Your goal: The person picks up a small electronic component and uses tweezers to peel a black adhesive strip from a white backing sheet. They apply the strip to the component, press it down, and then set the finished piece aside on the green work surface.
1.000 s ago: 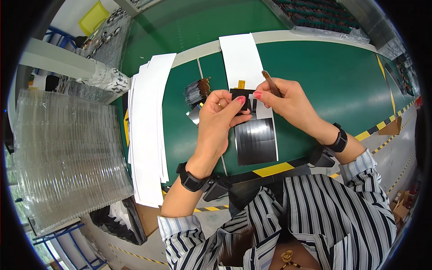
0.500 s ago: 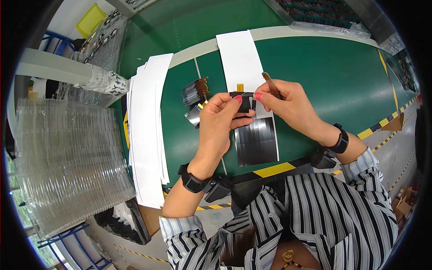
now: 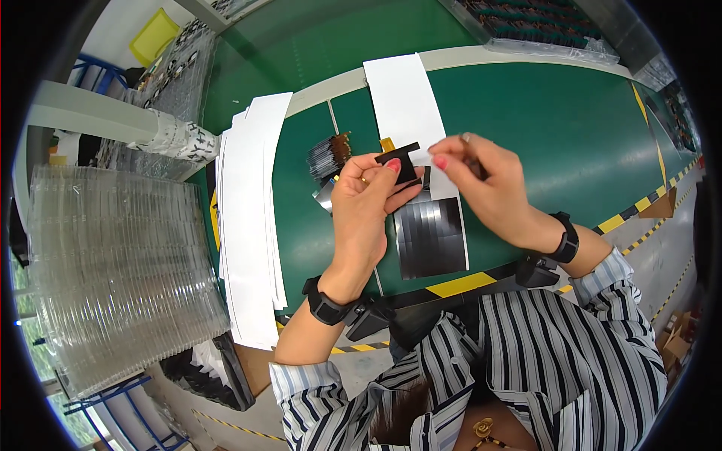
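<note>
My left hand pinches a small black flat panel between thumb and fingers, with a narrow black strip along its upper edge. A gold flex tail sticks out at the panel's far side. My right hand is just right of the panel, apart from it, thumb and forefinger close together. A slim brown tool is tucked in that hand, mostly hidden by the fingers; whether the fingertips also pinch a film is too blurred to tell. Below the hands, dark glossy strips lie side by side on a white sheet.
A bundle of similar dark parts with brown tails lies left of my hands on the green table. White sheets are stacked farther left, beside piled clear plastic trays. A tray of parts stands at the far right.
My right hand has drawn away to the right from the panel, and its brown tool has turned. The panel in my left hand has tilted, its right side upward, showing more of its face.
</note>
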